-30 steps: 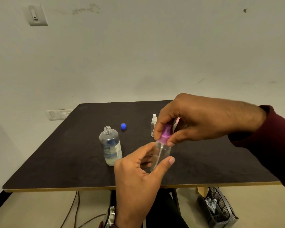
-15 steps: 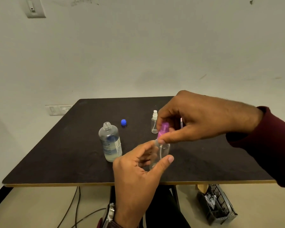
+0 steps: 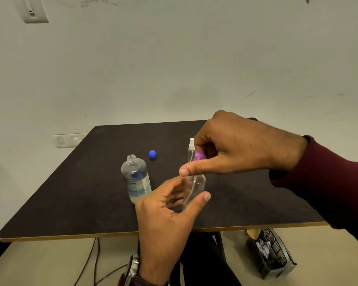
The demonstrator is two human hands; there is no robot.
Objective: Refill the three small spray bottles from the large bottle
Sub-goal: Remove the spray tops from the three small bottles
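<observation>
Left hand [image 3: 163, 215]: fingers and thumb curled round the lower body of the clear spray bottle [image 3: 194, 186], holding it upright just above the black table [image 3: 70, 199].
Right hand [image 3: 236, 147]: fingertips pinch the purple spray head [image 3: 199, 155], thumb stretched out across the bottle's neck; the head looks lifted off, with its thin dip tube reaching down into the bottle.
Large bottle [image 3: 135, 178]: stands uncapped on the table just left of the hands, partly filled with clear liquid; its blue cap [image 3: 152, 154] lies behind it.
Second spray bottle [image 3: 191, 147]: white-topped, behind the right hand; a third I cannot see.
Handling: the small bottle looks light, thin-walled and smooth, likely to slip or tip once released; best gripped round the middle of the body.
Spray head: the dip tube seems flimsy, so hold it by the purple collar.
Large bottle when pouring: heavier, open-mouthed; take it round the labelled waist.
</observation>
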